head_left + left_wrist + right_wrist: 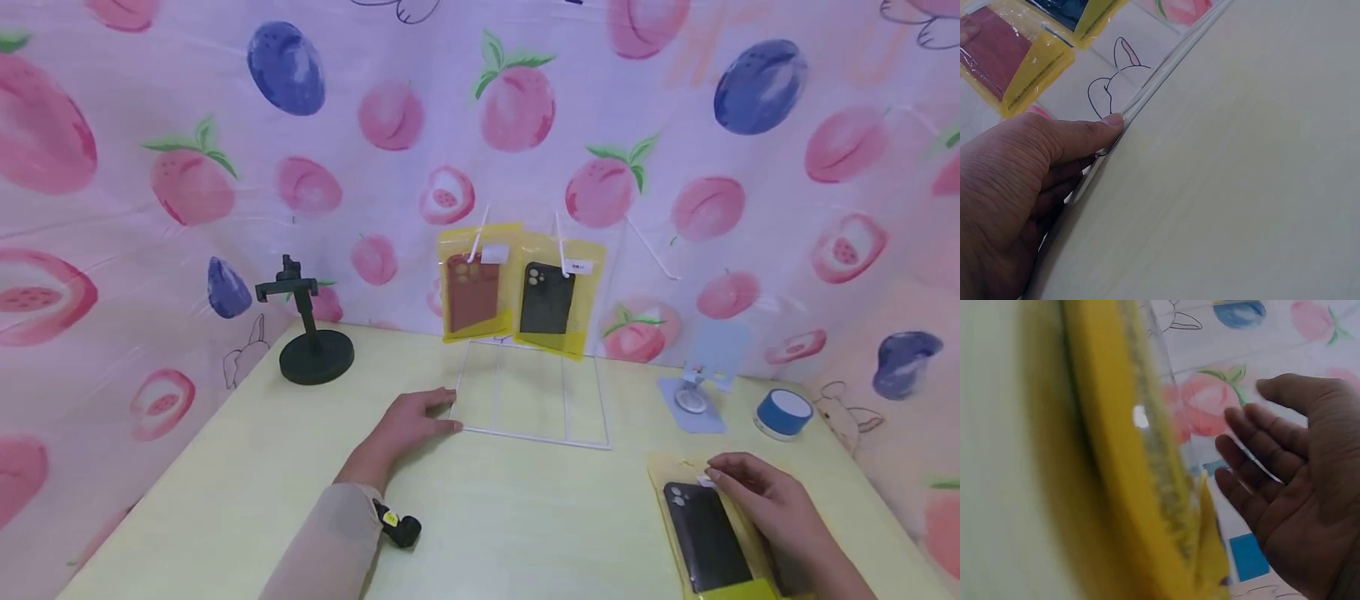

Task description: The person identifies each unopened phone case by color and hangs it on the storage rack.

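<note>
My left hand (pixel 411 421) holds the left front corner of a white wire display rack (pixel 532 437), its thumb on the wire in the left wrist view. Two yellow-edged packets hang on the rack's prongs: a reddish phone case (pixel 474 296) and a black phone case (pixel 546 304). At the right front, another packaged black phone case (pixel 705 533) lies in its yellow packet (pixel 660 479). My right hand (pixel 772 504) is over that packet's upper right part, by a small white label. In the right wrist view, the loosely bent fingers (pixel 1260 462) hold nothing, beside the packet's blurred yellow edge.
A black phone stand (pixel 317 357) stands at the back left. Toward the back right are a pale blue folding stand (pixel 693 408) and a round blue-and-white container (pixel 783 414). A third prong (pixel 652 246) juts from the rack. Fruit-printed cloth (pixel 420 75) surrounds the table.
</note>
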`<state>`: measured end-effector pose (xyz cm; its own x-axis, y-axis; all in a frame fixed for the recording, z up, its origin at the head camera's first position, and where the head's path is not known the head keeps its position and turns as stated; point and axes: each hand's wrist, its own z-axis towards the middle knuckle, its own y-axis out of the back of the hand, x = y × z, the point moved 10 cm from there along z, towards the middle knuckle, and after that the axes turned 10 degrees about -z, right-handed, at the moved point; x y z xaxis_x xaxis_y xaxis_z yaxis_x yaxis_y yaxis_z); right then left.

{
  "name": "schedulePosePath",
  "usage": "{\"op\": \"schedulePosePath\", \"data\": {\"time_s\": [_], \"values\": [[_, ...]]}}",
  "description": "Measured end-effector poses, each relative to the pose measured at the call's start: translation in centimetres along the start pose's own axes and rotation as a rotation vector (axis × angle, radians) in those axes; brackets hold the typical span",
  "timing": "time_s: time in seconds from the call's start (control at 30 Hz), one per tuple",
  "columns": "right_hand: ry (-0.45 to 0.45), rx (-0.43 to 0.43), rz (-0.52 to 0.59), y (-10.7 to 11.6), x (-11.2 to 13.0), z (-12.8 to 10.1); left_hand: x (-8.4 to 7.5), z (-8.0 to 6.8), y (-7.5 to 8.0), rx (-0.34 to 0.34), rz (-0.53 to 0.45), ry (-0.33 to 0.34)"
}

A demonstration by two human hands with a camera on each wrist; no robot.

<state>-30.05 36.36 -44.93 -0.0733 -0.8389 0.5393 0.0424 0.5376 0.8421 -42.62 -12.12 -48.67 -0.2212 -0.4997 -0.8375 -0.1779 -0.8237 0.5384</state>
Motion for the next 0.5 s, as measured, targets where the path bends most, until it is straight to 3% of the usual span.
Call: {"op": "schedulePosePath", "data": {"time_s": [0.3,0.5], "values": [[0.063,0.073,-0.096,-1.5,-1.4,0.8,0.0,0.1,0.3,-0.004,-0.005,-0.005],[0.102,0.061,-0.139,-1.9,-1.5,0.3,-0.3,-0.3,0.0,0.0,-0.004,0.008]]}}
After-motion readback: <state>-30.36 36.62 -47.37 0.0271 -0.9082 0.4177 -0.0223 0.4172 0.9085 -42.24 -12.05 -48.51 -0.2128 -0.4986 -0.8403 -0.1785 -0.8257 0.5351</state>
